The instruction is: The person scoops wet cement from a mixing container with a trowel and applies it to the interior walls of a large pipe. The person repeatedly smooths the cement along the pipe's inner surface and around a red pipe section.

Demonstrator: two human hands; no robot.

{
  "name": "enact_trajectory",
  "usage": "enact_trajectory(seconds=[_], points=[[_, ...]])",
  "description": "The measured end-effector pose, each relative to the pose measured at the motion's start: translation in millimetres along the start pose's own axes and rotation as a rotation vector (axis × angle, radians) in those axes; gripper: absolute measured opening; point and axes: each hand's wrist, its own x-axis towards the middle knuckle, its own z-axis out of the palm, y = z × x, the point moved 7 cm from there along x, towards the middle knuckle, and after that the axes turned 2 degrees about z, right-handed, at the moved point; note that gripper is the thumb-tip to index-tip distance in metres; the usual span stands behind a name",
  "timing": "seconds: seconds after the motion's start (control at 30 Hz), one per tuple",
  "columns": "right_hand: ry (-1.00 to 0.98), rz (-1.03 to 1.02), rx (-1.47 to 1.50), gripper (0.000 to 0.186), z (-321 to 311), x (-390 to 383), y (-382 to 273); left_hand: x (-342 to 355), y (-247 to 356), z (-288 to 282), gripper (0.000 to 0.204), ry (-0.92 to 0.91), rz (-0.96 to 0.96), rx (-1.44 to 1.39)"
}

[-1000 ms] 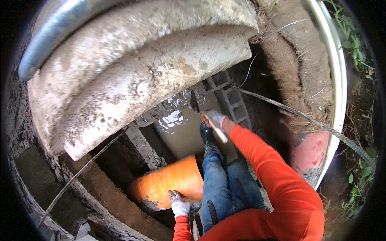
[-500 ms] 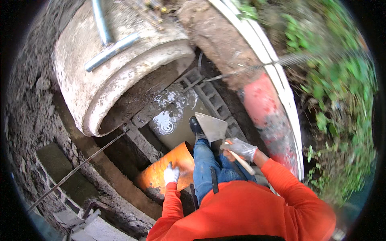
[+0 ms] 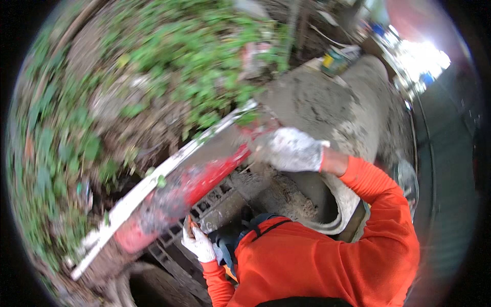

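Observation:
My right hand [image 3: 296, 149], in a dirty white glove, reaches out over the far end of the red-stained, rounded surface [image 3: 220, 171]. Motion smears its fingers, and I cannot make out anything in them. My left hand [image 3: 199, 248], also gloved, is low by my legs, beside the hollow concrete blocks [image 3: 210, 198]. Its fingers are curled in, with a brownish-orange patch at their tips; whether that is a held thing or bare fingertips is unclear. No trowel can be clearly made out.
A white strip [image 3: 148, 187] edges the red-stained surface, with green plants [image 3: 199, 56] beyond. To the right lies a large concrete pipe [image 3: 345, 212] with an open mouth. Another round opening's rim [image 3: 123, 286] is at lower left. A yellow-green container [image 3: 333, 62] sits far back.
My view has swung right, toward the plants. The right hand, which gripped a trowel, now reaches outward. The left hand has left the orange curved piece and is beside the blocks.

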Motion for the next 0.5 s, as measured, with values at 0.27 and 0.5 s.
enact_trajectory(seconds=[0.27,0.5], points=[[0.06,1.066,-0.377,0.035,-103.0,-343.1,314.5,-13.2,91.5,167.1,0.049,-0.427,0.326,0.257],[0.087,1.553,1.086,0.018,41.2,-462.6,408.2,-39.0,173.1,304.4,0.061,-0.517,0.677,0.057]])
